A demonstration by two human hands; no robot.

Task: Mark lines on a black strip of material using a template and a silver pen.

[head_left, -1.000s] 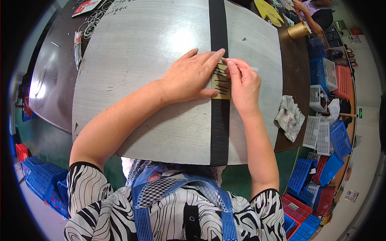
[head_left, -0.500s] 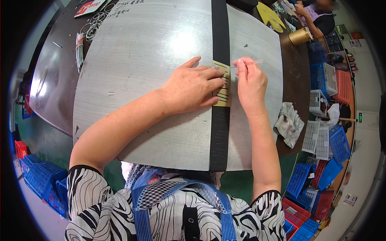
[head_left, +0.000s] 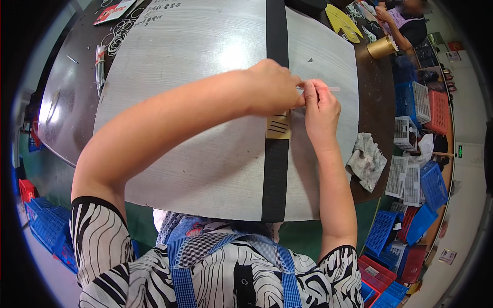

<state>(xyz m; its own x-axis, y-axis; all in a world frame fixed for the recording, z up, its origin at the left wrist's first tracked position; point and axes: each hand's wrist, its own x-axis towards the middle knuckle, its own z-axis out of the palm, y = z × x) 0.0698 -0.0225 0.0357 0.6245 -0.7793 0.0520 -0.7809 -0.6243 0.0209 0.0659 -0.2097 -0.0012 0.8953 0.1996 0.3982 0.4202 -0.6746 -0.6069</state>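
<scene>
My right hand (head_left: 322,105) pinches a thin, pale, see-through pen refill (head_left: 333,89), whose back end sticks out to the right. Against its fingertips, my left hand (head_left: 275,87) is curled, with finger and thumb closed at the refill's front end; the tip itself is covered. Beneath the left hand lies a yellowish slotted template (head_left: 278,127); only its near part shows. The template rests across a long black strip (head_left: 275,179), which runs lengthwise over a pale grey board (head_left: 205,179).
A stained grey rag (head_left: 367,161) lies right of the board. Beyond it are a gold cylinder (head_left: 381,47) and a yellow flat piece (head_left: 341,23). At left sit a bundle of refills (head_left: 99,69) and coiled cords (head_left: 120,36). A person (head_left: 403,23) works at far right, near stacked crates (head_left: 437,110).
My left hand has lifted off the template and swung over to the right hand, closing at the refill's front end. The template's near part is uncovered, and the strip sits slightly further left in view.
</scene>
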